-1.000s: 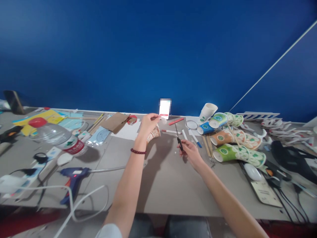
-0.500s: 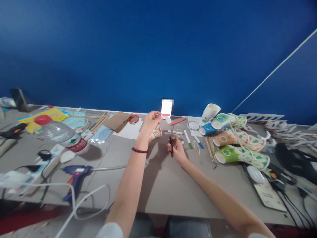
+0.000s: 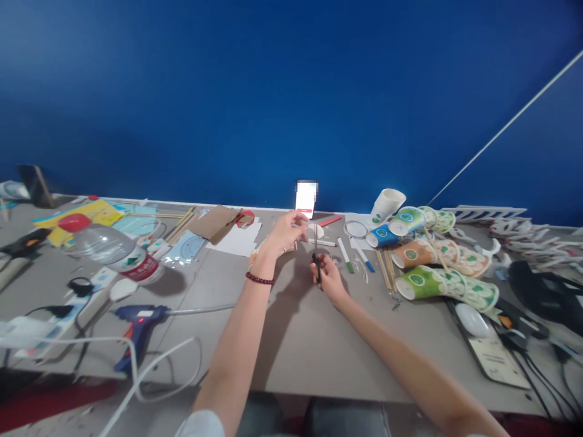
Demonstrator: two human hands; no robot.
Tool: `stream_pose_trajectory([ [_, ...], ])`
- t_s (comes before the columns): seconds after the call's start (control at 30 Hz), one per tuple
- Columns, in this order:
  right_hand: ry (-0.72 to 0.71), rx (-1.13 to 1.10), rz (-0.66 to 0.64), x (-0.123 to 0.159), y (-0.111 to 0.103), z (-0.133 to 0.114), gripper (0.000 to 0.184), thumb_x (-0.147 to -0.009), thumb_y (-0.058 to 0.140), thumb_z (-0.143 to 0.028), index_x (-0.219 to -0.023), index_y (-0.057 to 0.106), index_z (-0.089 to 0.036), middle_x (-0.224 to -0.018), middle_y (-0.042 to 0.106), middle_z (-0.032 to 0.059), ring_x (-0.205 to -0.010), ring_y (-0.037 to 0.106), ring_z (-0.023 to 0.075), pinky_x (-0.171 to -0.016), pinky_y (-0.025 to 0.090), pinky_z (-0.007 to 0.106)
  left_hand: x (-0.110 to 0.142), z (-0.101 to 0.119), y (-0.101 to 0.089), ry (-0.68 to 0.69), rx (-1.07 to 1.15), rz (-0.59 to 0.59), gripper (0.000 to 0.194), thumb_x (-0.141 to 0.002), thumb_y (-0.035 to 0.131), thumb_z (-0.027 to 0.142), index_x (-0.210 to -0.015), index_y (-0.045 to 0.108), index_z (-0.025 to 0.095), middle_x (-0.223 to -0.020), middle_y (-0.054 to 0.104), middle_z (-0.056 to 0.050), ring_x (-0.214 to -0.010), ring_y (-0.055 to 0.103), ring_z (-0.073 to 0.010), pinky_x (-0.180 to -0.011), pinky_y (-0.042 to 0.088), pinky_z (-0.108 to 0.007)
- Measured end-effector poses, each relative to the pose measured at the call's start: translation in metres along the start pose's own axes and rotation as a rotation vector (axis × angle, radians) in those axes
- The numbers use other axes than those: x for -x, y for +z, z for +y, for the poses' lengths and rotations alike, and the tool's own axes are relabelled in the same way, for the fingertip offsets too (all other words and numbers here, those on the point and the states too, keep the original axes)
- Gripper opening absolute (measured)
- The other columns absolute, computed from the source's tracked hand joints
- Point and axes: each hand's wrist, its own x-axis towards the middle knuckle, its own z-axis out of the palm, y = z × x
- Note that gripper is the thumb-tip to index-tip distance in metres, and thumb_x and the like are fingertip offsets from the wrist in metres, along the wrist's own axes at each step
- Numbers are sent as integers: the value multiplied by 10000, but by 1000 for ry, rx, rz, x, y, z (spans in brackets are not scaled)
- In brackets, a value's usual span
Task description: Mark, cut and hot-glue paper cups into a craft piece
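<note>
My left hand (image 3: 288, 232) is closed, pinching a small rounded white piece of paper (image 3: 316, 230) at the middle of the table. A pair of black-handled scissors (image 3: 317, 264) is in my right hand (image 3: 330, 278), its fingers wrapped round the handles. The blades point away from me, up against the white piece. I cannot tell how far apart the blades are. Beneath my left hand a patterned paper cup (image 3: 289, 247) is mostly hidden. Just beyond the hands a lit phone (image 3: 306, 199) stands upright by the blue wall.
Markers (image 3: 346, 255), wooden sticks (image 3: 385, 271) and paper-cup figures (image 3: 449, 286) lie to the right. At left are a plastic bottle (image 3: 113, 247), a glue gun (image 3: 141, 321), a power strip (image 3: 86, 303) and cardboard (image 3: 217, 222). A white cable (image 3: 136, 364) loops at front left.
My left hand has moved slightly right and towards me, bringing the white piece closer to the scissors and covering more of the cup. My right hand has barely moved.
</note>
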Motion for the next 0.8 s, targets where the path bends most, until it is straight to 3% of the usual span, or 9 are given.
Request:
stream_pose_trajectory([
  [0.27,35,-5,44,3,0,-6,491,-706,661,-661,-859,464,-239,-599,486,-63,-450,414,84,-361,276,198,-5,-3,-3,61,107,135,123,-818,619,141,-939,606,162,-866,649,-24,-613,664,-102,-558,447,-216],
  [0.53,37,-2,32,1,2,-3,483,-676,691,-634,-851,481,-236,-613,478,-70,-461,415,83,-350,292,189,2,7,1,6,107,39,90,-786,666,144,-871,637,154,-915,699,-44,-612,663,-103,-597,497,-235],
  [0.8,37,-14,22,0,1,-3,469,-692,681,-624,-876,506,-229,-633,491,-71,-450,406,73,-334,295,181,3,7,4,-92,91,-56,57,-759,682,92,-779,656,139,-805,696,-41,-641,690,-145,-682,536,-291],
])
